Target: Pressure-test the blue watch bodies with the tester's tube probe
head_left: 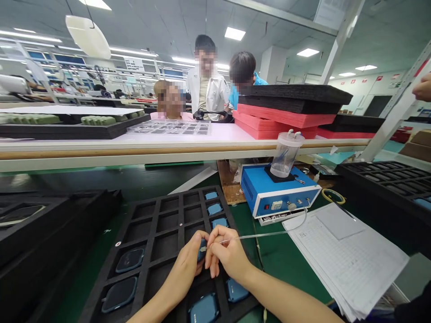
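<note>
Above a black foam tray with square compartments, my left hand grips a small blue case between thumb and fingers. My right hand is closed around a thin pen-like tool, its tip close to the case. From this tool a clear tube runs right to a blue machine with a clear cylinder on top. Several blue cases lie in the tray's right columns, and dark-faced square pieces lie at its left. My fingers hide part of the held case.
A raised shelf crosses ahead, bearing red and black foam stacks and a clear plastic tray. Papers lie at right. More black foam trays stand at far left and far right. Several people are beyond the shelf.
</note>
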The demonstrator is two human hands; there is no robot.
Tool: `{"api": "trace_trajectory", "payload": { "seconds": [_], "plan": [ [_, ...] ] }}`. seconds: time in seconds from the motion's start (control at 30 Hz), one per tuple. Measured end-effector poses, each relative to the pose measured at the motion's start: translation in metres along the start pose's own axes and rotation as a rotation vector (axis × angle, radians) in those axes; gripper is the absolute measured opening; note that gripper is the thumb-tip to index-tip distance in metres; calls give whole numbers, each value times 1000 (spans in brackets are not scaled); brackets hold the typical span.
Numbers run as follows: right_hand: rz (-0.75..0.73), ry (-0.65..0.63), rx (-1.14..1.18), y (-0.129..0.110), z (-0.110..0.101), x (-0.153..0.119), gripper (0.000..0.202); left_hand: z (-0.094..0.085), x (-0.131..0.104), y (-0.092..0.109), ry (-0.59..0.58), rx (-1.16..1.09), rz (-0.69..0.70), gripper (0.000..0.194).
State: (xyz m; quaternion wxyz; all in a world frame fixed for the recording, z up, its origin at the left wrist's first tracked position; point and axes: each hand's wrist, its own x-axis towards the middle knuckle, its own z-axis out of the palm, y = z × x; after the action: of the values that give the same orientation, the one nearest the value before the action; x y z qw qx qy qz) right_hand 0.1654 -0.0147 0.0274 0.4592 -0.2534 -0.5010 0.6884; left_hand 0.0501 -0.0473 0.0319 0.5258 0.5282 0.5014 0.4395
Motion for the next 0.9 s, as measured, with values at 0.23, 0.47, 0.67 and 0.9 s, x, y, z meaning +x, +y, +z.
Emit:
{"api": "trace_trajectory", "payload": {
  "seconds": [0.23,0.47,0.67,0.9],
  "plan": [
    [19,-5,12,0,0,1,13,1,1,-1,21,-4,-33,49],
    [41,4,13,-1,1,1,12,4,-2,7,63,-37,-69,48],
    [47,4,19,-3,1,1,13,5,-3,10,56,-35,-80,47],
    [43,3,-4,-2,0,1,12,3,-1,6,38,-3,-53,47]
  ]
}}
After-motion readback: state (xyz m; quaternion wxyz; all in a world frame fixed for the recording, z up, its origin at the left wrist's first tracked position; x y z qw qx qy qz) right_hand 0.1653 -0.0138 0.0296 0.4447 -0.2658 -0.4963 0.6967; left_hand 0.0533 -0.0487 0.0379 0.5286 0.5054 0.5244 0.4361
